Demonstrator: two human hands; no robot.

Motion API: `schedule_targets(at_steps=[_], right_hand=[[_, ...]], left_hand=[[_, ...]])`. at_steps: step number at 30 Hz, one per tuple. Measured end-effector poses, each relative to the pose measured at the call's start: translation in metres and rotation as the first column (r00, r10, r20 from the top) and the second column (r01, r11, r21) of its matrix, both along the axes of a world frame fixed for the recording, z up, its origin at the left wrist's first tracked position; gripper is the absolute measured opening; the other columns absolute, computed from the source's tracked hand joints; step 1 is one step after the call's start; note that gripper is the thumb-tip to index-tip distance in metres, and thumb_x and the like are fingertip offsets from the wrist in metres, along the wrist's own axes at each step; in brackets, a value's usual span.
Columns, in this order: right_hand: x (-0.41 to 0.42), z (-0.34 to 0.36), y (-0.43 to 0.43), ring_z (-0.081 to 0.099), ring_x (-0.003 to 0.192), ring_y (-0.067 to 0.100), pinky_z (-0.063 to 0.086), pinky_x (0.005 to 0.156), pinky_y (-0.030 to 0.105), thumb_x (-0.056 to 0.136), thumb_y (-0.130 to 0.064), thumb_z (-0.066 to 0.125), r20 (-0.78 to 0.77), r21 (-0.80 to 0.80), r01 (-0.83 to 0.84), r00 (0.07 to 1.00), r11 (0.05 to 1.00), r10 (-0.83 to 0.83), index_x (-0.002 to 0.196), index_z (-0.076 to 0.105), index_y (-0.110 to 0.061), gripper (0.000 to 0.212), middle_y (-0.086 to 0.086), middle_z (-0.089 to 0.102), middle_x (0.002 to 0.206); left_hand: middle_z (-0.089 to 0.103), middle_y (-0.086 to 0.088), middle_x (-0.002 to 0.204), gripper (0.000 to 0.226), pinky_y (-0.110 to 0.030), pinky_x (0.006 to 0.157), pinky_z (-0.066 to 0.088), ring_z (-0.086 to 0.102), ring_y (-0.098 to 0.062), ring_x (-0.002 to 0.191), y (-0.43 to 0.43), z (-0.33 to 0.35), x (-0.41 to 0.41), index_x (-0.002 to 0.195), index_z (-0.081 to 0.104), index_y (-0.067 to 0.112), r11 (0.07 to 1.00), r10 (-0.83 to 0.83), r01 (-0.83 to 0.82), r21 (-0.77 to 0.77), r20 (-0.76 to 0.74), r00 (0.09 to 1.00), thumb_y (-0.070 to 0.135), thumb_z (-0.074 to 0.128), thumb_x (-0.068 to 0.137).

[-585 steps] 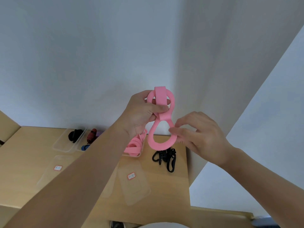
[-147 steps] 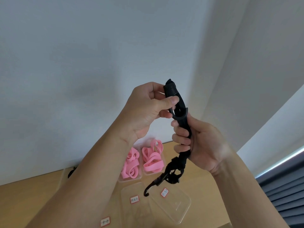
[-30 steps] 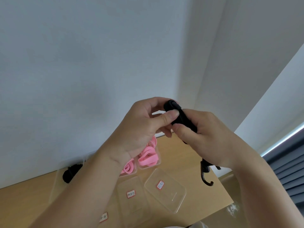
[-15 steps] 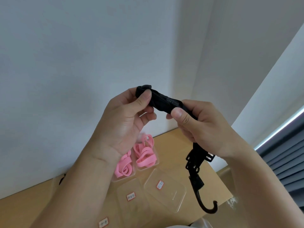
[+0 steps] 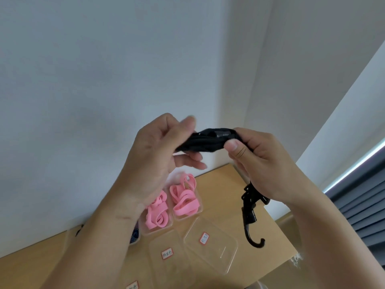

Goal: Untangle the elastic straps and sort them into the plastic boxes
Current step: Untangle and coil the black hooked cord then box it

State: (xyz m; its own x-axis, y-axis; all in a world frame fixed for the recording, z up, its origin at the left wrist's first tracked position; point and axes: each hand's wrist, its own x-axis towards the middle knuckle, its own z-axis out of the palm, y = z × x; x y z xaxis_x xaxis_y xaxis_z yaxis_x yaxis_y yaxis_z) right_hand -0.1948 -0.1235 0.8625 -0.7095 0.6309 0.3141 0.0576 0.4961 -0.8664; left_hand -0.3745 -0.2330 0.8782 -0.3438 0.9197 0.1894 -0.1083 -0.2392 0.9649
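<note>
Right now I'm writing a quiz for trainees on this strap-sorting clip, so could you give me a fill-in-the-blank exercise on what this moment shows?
1. The left hand and the right hand together hold an elastic strap whose colour is ____.
2. Below the right hand, the strap's loose end finishes in a curved ____.
3. The coiled straps lying in two plastic boxes on the table are ____.

Missing words: black; hook; pink.

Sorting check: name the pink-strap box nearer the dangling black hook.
The right box, closer to the hook; the left box is farther, partly hidden.
</note>
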Motion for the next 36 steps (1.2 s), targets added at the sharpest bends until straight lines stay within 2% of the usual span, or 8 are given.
schedule_targets(at_steps=[3,6,8,12,17,21,25,36], right_hand=[[0.005,0.006,-0.005,0.053,0.052,0.001,0.039,0.053,0.011,0.104,-0.023,0.049,0.060,0.071,-0.129,0.990,0.989,0.125,0.108,0.070,-0.017,0.022,-0.023,0.057,0.061],[0.003,0.010,-0.006,0.063,0.075,0.028,0.052,0.072,0.048,0.102,-0.038,0.046,0.196,0.076,-0.178,0.967,0.981,0.160,0.106,0.070,-0.016,0.033,0.007,0.070,0.085],[0.002,0.011,-0.003,0.056,0.066,0.026,0.050,0.065,0.043,0.102,-0.044,0.045,0.222,0.100,-0.153,0.967,0.983,0.128,0.105,0.069,-0.012,0.040,0.013,0.065,0.081],[-0.001,0.010,-0.002,0.039,0.050,0.010,0.035,0.048,0.021,0.096,-0.048,0.045,0.141,0.116,-0.045,0.990,0.992,0.029,0.087,0.063,-0.015,0.039,-0.009,0.045,0.057],[-0.018,-0.002,-0.009,0.044,0.048,0.007,0.056,0.053,0.037,0.105,-0.038,0.041,0.047,-0.118,0.034,0.998,0.992,-0.029,0.088,0.059,-0.011,0.036,-0.015,0.043,0.059],[-0.023,-0.010,-0.016,0.037,0.043,0.006,0.033,0.044,0.017,0.107,-0.042,0.035,0.014,-0.127,0.053,0.999,0.990,-0.052,0.078,0.049,-0.022,0.038,-0.014,0.045,0.056],[-0.024,-0.012,-0.015,0.040,0.046,0.004,0.032,0.048,0.015,0.108,-0.042,0.034,0.024,-0.083,0.088,0.996,0.993,-0.086,0.074,0.054,-0.040,0.039,-0.017,0.048,0.054],[-0.017,-0.005,-0.003,0.039,0.047,0.006,0.032,0.053,0.024,0.107,-0.037,0.038,0.207,0.007,0.097,0.974,0.995,-0.097,0.082,0.063,-0.027,0.037,-0.016,0.047,0.052]], left_hand=[[0.061,-0.021,0.076,0.048,-0.035,0.048,0.053,0.060,-0.028,0.049,-0.004,0.010,-0.010,0.079,0.048,-0.009,0.966,-0.153,0.150,-0.210,0.001,0.988,0.035,0.065,0.091],[0.065,-0.023,0.080,0.045,-0.024,0.039,0.040,0.049,-0.023,0.040,-0.009,0.017,-0.012,0.093,0.056,0.003,0.858,-0.369,0.301,-0.416,-0.091,0.925,0.047,0.059,0.093],[0.065,-0.017,0.073,0.039,-0.018,0.038,0.027,0.034,-0.016,0.038,-0.008,0.018,-0.010,0.096,0.059,0.011,0.820,-0.416,0.332,-0.467,-0.086,0.906,0.050,0.059,0.092],[0.045,0.002,0.060,0.032,-0.017,0.038,0.020,0.019,-0.009,0.044,0.000,0.015,0.002,0.100,0.064,0.017,0.877,-0.296,0.250,-0.411,-0.051,0.954,0.048,0.067,0.092],[0.049,0.018,0.049,0.034,-0.013,0.039,0.030,0.049,0.002,0.040,0.010,0.002,0.017,0.117,0.063,0.012,0.963,-0.051,-0.010,-0.269,-0.221,0.974,0.041,0.059,0.101],[0.052,0.017,0.051,0.027,-0.017,0.039,0.029,0.042,-0.003,0.040,0.011,-0.001,0.020,0.110,0.064,0.012,0.973,0.027,-0.072,-0.220,-0.200,0.979,0.037,0.060,0.102],[0.050,0.007,0.058,0.027,-0.017,0.038,0.024,0.026,-0.008,0.042,0.010,0.003,0.019,0.097,0.065,0.012,0.971,-0.021,0.014,-0.238,-0.027,0.999,0.039,0.062,0.095],[0.037,0.004,0.064,0.027,-0.014,0.034,0.021,0.020,-0.006,0.044,0.011,0.008,0.007,0.097,0.059,0.017,0.943,-0.144,0.209,-0.261,0.246,0.959,0.043,0.061,0.093]])
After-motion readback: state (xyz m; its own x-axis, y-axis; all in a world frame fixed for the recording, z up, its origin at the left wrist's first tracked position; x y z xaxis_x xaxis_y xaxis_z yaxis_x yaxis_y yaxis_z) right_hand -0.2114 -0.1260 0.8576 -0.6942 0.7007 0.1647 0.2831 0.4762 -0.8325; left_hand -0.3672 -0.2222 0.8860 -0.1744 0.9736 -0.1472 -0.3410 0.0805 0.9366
